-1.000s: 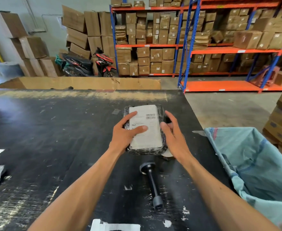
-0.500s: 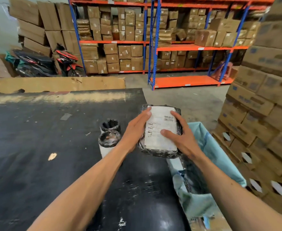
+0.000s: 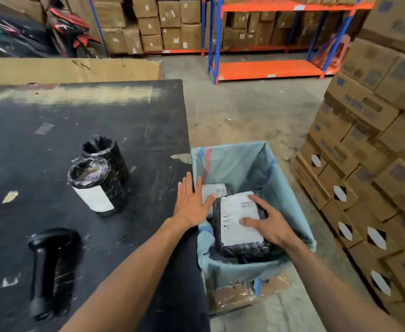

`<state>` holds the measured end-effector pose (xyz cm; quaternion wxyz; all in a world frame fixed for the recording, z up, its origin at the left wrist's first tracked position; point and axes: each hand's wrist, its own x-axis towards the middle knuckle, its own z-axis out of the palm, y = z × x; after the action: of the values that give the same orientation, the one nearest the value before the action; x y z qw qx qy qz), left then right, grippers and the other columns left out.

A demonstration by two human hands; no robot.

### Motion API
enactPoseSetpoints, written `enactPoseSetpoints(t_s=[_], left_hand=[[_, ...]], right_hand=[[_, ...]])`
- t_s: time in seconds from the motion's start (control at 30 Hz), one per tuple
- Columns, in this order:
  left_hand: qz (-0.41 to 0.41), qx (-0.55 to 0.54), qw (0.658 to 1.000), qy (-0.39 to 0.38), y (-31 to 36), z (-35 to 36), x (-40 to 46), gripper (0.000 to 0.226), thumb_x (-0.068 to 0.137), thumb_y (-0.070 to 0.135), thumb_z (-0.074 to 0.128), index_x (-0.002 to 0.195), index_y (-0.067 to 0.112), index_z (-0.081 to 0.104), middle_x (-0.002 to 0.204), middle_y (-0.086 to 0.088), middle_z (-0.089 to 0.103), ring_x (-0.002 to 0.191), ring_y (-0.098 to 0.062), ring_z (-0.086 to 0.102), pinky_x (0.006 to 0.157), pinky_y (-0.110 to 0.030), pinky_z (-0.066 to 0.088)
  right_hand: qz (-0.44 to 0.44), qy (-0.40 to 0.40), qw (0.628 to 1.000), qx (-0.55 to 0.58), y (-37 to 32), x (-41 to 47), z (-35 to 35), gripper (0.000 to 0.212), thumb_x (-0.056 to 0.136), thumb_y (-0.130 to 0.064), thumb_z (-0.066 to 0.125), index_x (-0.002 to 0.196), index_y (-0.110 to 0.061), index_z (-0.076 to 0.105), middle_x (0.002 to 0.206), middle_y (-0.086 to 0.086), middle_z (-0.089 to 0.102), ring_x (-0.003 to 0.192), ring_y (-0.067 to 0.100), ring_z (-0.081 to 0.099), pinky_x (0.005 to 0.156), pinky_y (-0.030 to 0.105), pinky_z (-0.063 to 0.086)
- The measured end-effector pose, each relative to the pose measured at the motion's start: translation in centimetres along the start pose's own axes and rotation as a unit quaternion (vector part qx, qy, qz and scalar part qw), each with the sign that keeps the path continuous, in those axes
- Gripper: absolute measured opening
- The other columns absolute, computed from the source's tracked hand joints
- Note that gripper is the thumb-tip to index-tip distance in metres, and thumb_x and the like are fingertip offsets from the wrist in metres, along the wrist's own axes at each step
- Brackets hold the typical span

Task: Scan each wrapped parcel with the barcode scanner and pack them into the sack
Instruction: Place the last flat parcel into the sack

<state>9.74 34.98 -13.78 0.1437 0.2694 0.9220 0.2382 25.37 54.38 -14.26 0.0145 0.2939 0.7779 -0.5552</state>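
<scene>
A black-wrapped flat parcel [image 3: 235,221] with a white label lies inside the open light-blue sack [image 3: 290,183] at the table's right edge. My right hand [image 3: 271,224] is on top of it, fingers curled over its far right side. My left hand [image 3: 192,202] hovers open with fingers spread at the sack's near-left rim, off the parcel. Another labelled parcel [image 3: 214,189] shows underneath in the sack. Two black-wrapped round parcels [image 3: 96,185] [image 3: 108,152] stand on the black table [image 3: 53,140]. The black barcode scanner [image 3: 50,269] lies on the table at the lower left.
Stacked cartons [image 3: 376,140] rise close on the right of the sack. Orange and blue racks [image 3: 268,65] full of boxes stand across the concrete floor. A cardboard sheet [image 3: 70,68] lines the table's far edge, with motorbikes [image 3: 72,32] behind it.
Both hands carried the flat parcel from the table rightwards and down into the sack. My left hand has come off it and opened; my view turned right.
</scene>
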Motion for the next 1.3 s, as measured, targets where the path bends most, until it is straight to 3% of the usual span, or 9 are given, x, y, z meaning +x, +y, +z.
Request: enactPoseSetpoints(t_s=[0.2,0.27,0.4,0.47,0.6,0.77,0.9,1.07,1.3], left_hand=[[0.031,0.094,0.995,0.03,-1.0,1.4,0.6,0.073,0.108,0.049,0.023,0.161,0.009,-0.008,0.168,-0.012,-0.018,0.156,-0.023,-0.017,0.124,-0.036,-0.016],[0.03,0.097,0.995,0.026,-1.1,1.5,0.6,0.073,0.108,0.049,0.023,0.161,0.01,-0.009,0.168,-0.011,-0.02,0.155,-0.022,-0.018,0.124,-0.035,-0.017],[0.022,0.111,0.993,0.025,-0.8,1.5,0.7,0.072,0.108,0.046,0.024,0.161,0.009,-0.01,0.168,-0.012,-0.019,0.155,-0.022,-0.018,0.125,-0.037,-0.015],[0.02,0.124,0.992,0.026,-0.8,1.6,0.8,0.073,0.108,0.046,0.023,0.161,0.009,-0.011,0.168,-0.013,-0.019,0.155,-0.023,-0.018,0.125,-0.038,-0.015],[0.021,0.143,0.989,0.023,-0.8,1.7,0.9,0.074,0.107,0.048,0.022,0.159,0.008,-0.013,0.167,-0.015,-0.019,0.155,-0.025,-0.018,0.125,-0.04,-0.015],[0.033,0.144,0.988,0.04,-1.1,2.0,0.9,0.079,0.106,0.051,0.023,0.16,0.006,-0.012,0.164,-0.017,-0.027,0.155,-0.027,-0.019,0.126,-0.041,-0.013],[0.036,0.132,0.99,0.041,-1.1,2.0,0.9,0.081,0.106,0.048,0.027,0.159,0.004,-0.014,0.164,-0.016,-0.029,0.155,-0.025,-0.02,0.127,-0.043,-0.008],[0.034,0.124,0.991,0.041,-1.1,1.9,0.9,0.08,0.102,0.05,0.02,0.159,0.005,-0.015,0.165,-0.013,-0.026,0.155,-0.022,-0.02,0.126,-0.041,-0.009],[0.028,0.131,0.99,0.044,-1.3,2.3,1.0,0.083,0.096,0.053,0.01,0.16,0.004,-0.012,0.167,-0.013,-0.023,0.155,-0.023,-0.019,0.127,-0.041,-0.01]], right_hand=[[0.068,-0.162,0.975,-0.135,1.1,4.6,2.8,0.092,0.074,-0.039,0.091,0.154,-0.04,0.048,0.161,-0.001,0.046,0.143,0.019,0.048,0.116,0.035,0.041],[0.083,-0.172,0.973,-0.131,1.0,5.9,4.1,0.088,0.083,-0.031,0.088,0.158,-0.032,0.044,0.16,0.001,0.047,0.14,0.019,0.05,0.108,0.027,0.043],[0.113,-0.183,0.973,-0.082,2.5,6.8,6.0,0.083,0.091,-0.02,0.082,0.159,-0.026,0.035,0.137,0.0,0.059,0.103,0.011,0.062,0.075,0.013,0.051],[0.129,-0.202,0.966,-0.097,3.8,6.9,6.6,0.086,0.095,-0.025,0.079,0.161,-0.032,0.024,0.134,0.001,0.059,0.109,0.017,0.063,0.091,0.023,0.055],[0.167,-0.25,0.924,-0.234,5.4,6.8,8.0,0.093,0.102,-0.047,0.062,0.161,-0.047,-0.01,0.157,0.014,0.044,0.136,0.035,0.052,0.12,0.047,0.038],[0.16,-0.237,0.888,-0.361,5.1,5.9,8.8,0.086,0.108,-0.05,0.047,0.162,-0.047,-0.02,0.175,0.018,-0.007,0.16,0.038,0.019,0.128,0.051,0.019],[0.063,-0.243,0.837,-0.487,4.6,6.5,9.2,0.085,0.106,-0.065,0.031,0.161,-0.038,-0.027,0.162,0.01,-0.046,0.158,0.033,-0.026,0.13,0.055,-0.005],[-0.013,-0.219,0.82,-0.529,3.8,9.1,9.9,0.081,0.106,-0.067,0.012,0.16,-0.025,-0.032,0.16,0.008,-0.048,0.153,0.029,-0.037,0.128,0.053,-0.016],[-0.02,-0.18,0.841,-0.51,7.0,10.3,12.3,0.076,0.105,-0.065,0.003,0.16,-0.027,-0.032,0.16,0.007,-0.049,0.149,0.029,-0.043,0.127,0.056,-0.017]])
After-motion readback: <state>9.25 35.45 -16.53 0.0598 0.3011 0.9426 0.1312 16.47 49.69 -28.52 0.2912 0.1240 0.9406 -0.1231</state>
